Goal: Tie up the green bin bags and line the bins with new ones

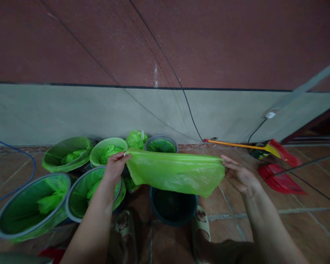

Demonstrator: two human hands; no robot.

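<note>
A bright green plastic bag (pixel 176 172) is stretched sideways between my two hands. My left hand (pixel 117 167) pinches its upper left corner, and my right hand (pixel 238 171) pinches the upper right corner. The bag hangs flat, its lower edge drooping. Below it, between my feet, stands a dark blue bucket (pixel 173 209) on the floor; the bag hides the bucket's far rim. No bag lining shows inside this bucket.
Several bins lined with green bags stand at the left, such as a grey-rimmed bin (pixel 30 205). A tied green bag (pixel 136 139) sits by the wall. At the right lie an orange-handled broom (pixel 236 145) and a red dustpan (pixel 280 178). A blue hose (pixel 30 176) curves at far left.
</note>
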